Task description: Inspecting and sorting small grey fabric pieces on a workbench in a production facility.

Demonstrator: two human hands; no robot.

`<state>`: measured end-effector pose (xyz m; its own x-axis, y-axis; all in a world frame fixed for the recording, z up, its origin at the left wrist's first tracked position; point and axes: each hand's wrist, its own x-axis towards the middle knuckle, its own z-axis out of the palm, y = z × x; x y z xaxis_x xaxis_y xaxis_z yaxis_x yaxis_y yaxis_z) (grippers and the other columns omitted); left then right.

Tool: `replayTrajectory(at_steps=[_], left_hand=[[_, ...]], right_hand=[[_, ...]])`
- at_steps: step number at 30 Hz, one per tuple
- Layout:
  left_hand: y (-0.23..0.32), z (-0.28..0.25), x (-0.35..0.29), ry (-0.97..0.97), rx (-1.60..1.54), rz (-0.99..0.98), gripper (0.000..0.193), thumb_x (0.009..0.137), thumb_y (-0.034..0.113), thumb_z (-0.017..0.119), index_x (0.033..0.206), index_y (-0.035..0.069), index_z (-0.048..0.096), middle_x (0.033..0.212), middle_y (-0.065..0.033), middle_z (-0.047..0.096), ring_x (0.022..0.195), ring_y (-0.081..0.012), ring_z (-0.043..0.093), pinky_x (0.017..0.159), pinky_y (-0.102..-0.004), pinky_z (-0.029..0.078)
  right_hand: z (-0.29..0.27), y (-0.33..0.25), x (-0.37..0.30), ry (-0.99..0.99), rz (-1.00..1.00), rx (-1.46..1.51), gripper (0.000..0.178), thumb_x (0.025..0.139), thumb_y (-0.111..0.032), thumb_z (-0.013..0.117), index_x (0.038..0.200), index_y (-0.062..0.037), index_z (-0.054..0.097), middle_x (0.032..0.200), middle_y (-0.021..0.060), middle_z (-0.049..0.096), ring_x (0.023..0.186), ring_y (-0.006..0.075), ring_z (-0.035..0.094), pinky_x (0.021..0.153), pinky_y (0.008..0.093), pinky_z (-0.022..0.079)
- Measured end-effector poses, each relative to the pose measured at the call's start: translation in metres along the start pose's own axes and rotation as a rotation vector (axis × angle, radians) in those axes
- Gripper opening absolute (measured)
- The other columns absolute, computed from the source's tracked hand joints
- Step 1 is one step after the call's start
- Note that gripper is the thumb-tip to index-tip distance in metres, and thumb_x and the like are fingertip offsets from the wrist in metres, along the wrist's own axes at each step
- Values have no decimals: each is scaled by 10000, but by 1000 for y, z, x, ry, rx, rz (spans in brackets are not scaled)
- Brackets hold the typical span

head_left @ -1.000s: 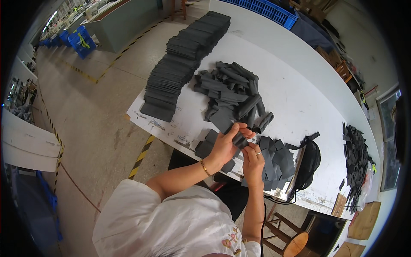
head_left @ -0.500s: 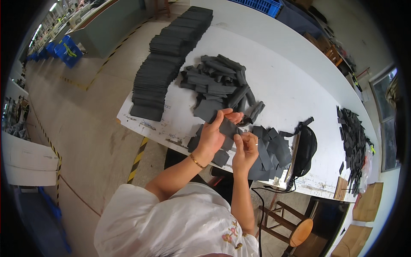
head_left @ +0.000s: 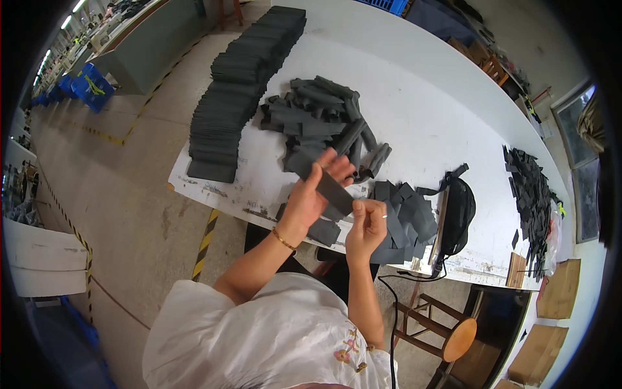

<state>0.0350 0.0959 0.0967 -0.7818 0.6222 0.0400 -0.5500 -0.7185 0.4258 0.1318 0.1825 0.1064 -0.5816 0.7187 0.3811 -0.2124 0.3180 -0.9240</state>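
Dark-grey and matt, a flat oblong strip (head_left: 335, 194) slants between both hands (head_left: 367, 233), which hold it.

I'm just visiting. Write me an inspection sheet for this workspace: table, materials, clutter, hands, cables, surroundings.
Surface: white table, scuffed along its near edge.
Job's things: held dark strip; long row of stacked pieces; pile of curled pieces; flat pieces near the edge.
Clutter: black pouch; heap of thin strips at right.
Hands: right hand pinches the strip's end; strip lies across the left hand, its grip unclear.
Cables: thin black cord runs from beside the pouch past the table edge.
Surroundings: wooden stool, blue crate, striped floor tape.
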Motion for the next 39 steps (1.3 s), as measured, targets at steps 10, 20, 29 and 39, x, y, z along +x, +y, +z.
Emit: replayTrajectory(at_steps=[10, 20, 29, 39], left_hand=[[25, -29, -21, 337, 298, -142, 147, 905, 133, 640, 991, 16, 659, 947, -85, 684, 814, -193, 671, 744, -316, 559], [26, -42, -36, 320, 334, -155, 432, 996, 355, 501, 1004, -62, 613, 938, -175, 670, 829, -265, 682, 750, -372, 585], [34, -65, -60, 444, 471, -67, 265, 931, 251, 628, 903, -13, 618, 832, -127, 657, 720, -222, 678, 717, -334, 584], [40, -75, -77, 366, 499, -122, 193, 950, 153, 583, 885, -24, 625, 830, -113, 657, 760, -215, 682, 708, -310, 574]], right_hand=[[-27, 5, 8, -342, -750, -546, 343, 698, -62, 796, 1020, -59, 679, 1011, 56, 605, 830, 199, 587, 706, 301, 482], [-17, 44, -22, -217, 544, 268, 190, 922, -115, 649, 1023, 45, 650, 846, 27, 650, 729, 77, 576, 652, 222, 475], [-18, 46, -40, -235, 607, 262, 156, 899, -99, 674, 974, 38, 664, 809, 21, 646, 670, 74, 561, 591, 225, 459], [-23, 41, -45, -266, 644, 196, 166, 890, -104, 679, 979, 35, 668, 808, 13, 639, 671, 64, 548, 588, 217, 451]])
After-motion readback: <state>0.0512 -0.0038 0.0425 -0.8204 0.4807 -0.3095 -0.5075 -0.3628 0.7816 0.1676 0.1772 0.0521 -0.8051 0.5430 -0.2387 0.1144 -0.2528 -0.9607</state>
